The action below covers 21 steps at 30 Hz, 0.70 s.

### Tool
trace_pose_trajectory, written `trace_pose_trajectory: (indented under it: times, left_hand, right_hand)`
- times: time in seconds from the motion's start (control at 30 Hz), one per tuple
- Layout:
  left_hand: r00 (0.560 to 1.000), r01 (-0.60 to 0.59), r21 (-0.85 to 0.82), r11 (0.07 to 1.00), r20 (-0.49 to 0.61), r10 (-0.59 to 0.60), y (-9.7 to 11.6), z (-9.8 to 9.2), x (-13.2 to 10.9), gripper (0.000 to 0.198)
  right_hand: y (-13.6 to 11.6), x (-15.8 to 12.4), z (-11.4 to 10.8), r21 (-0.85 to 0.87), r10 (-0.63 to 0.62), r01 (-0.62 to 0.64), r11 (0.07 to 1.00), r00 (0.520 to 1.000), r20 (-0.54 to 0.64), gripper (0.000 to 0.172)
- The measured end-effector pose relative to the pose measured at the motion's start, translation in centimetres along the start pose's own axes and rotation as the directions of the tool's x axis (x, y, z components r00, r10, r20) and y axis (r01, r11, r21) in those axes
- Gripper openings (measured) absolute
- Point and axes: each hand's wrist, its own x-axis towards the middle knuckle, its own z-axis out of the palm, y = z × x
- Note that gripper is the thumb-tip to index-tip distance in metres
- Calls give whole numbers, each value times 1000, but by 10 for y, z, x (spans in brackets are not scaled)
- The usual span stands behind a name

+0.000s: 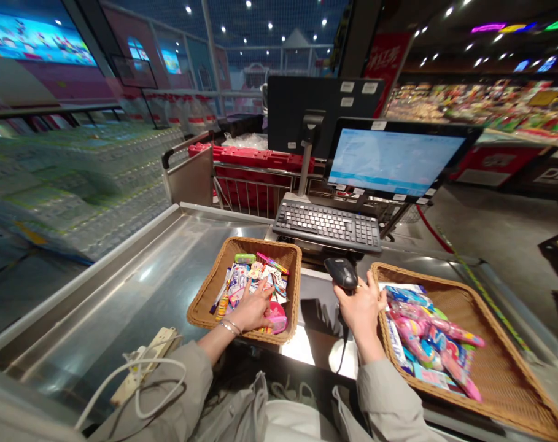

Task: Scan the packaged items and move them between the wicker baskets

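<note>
My left hand [252, 307] reaches into the smaller wicker basket [200, 312], fingers spread over a heap of small colourful packets [237, 277]. Under and beside its palm sits a pink round container [277, 318]. A green pack [245, 258] lies at that basket's far side. In my right hand [362, 310] is a black barcode scanner [341, 274], its head pointing away and its cable hanging below. Those fingers are close to the rim of a larger wicker basket [509, 374], where pink and blue packaged goods [437, 334] are piled; whether they touch the rim, I cannot tell.
Behind the baskets stand a keyboard [327, 222] and a lit monitor [393, 161]. A power strip [145, 362] with white cables lies on the metal counter [168, 270] at left. Beyond are a shopping cart [251, 184] and stacked bottle packs [76, 184].
</note>
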Motion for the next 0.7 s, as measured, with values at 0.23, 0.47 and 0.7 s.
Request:
trace_pose_trajectory:
  times: [0.23, 0.47, 0.7]
  left_hand:
    - [990, 91, -56, 994, -104, -97, -29, -27, 7, 21]
    - [934, 215, 104, 971, -311, -174, -59, -45, 29, 20]
    - [943, 154, 250, 956, -327, -67, -68, -20, 34, 12]
  right_hand:
    - [4, -2, 3, -11, -9, 9, 1000, 1000, -9, 41]
    - [1, -4, 2, -1, -5, 5, 1000, 1000, -15, 42]
    - [5, -6, -4, -4, -19, 19, 1000, 1000, -18, 41]
